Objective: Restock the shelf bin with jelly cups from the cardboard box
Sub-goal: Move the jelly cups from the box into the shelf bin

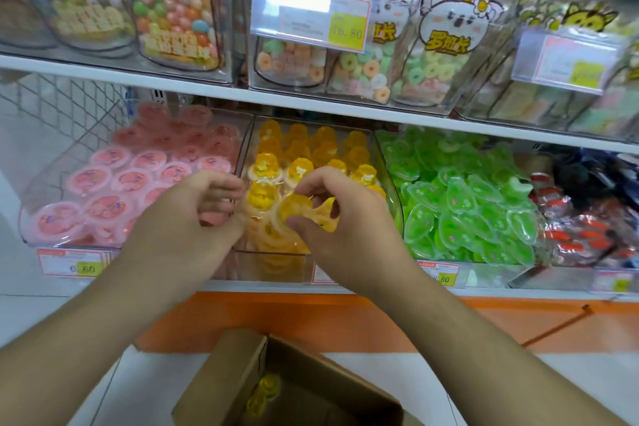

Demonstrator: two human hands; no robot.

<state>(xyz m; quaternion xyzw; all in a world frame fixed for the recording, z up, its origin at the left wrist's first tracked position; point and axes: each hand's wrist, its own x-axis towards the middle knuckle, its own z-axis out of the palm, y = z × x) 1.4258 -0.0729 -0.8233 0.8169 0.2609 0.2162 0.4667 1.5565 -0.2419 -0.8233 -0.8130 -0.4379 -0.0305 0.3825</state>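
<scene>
Both hands hover over the yellow bin [387, 162]. Right hand [340, 214] pinches a cup [294, 209], directly above the pile; left hand [193, 214], loosely curled, seems empty.

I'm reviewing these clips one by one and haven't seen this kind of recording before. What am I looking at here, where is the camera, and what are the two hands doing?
There is no machine here: a person wears one wide-angle camera on the head, looking forward and down, so you see their own two bare arms reaching out. The left hand and right hand meet over the middle clear shelf bin, which holds yellow jelly cups. The right hand's fingers curl round a yellow jelly cup at the bin's front. The left hand's fingers are curled beside it; whether they hold anything is unclear. The neighbouring bins hold pink cups and green cups. Bagged sweets stand on the shelf above. At the bottom is the open cardboard box with more yellow cups inside.
</scene>
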